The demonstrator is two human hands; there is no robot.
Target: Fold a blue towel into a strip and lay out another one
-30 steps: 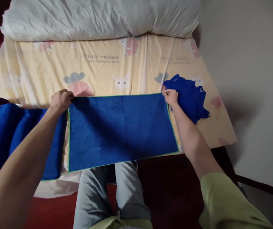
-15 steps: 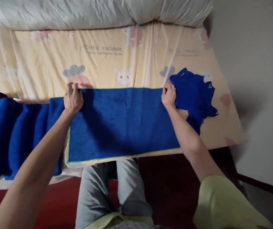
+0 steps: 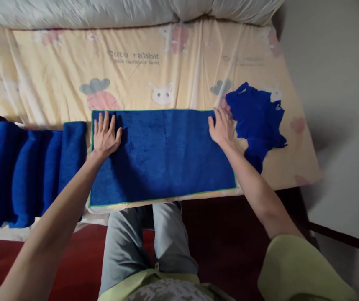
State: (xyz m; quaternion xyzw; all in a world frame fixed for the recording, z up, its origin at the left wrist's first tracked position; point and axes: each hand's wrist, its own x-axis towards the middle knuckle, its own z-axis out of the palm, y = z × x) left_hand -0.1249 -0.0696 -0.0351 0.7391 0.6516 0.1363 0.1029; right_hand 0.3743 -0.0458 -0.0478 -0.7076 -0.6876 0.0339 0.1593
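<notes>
A blue towel (image 3: 167,154) with a thin green edge lies spread flat across the front of the bed. My left hand (image 3: 106,136) rests on its far left corner area, palm down, fingers spread. At the far right corner, my right hand (image 3: 221,125) lies with its fingers stretched out over the towel's edge. Just right of that hand is a crumpled bright blue cloth (image 3: 256,121) with ragged edges. To the left, several folded blue towels (image 3: 25,175) stand side by side in a row.
Under the towel is a yellow bed sheet (image 3: 135,83) printed with rabbits and carrots. A rolled grey-white quilt (image 3: 88,12) runs along the far side. A pale wall (image 3: 339,104) rises at the right. My legs in jeans (image 3: 173,238) are at the bed's front edge.
My left hand has moved right and flattened onto the towel, its fingers now spread, uncovering the far left corner. The fingers of my right hand have straightened. The view has shifted slightly.
</notes>
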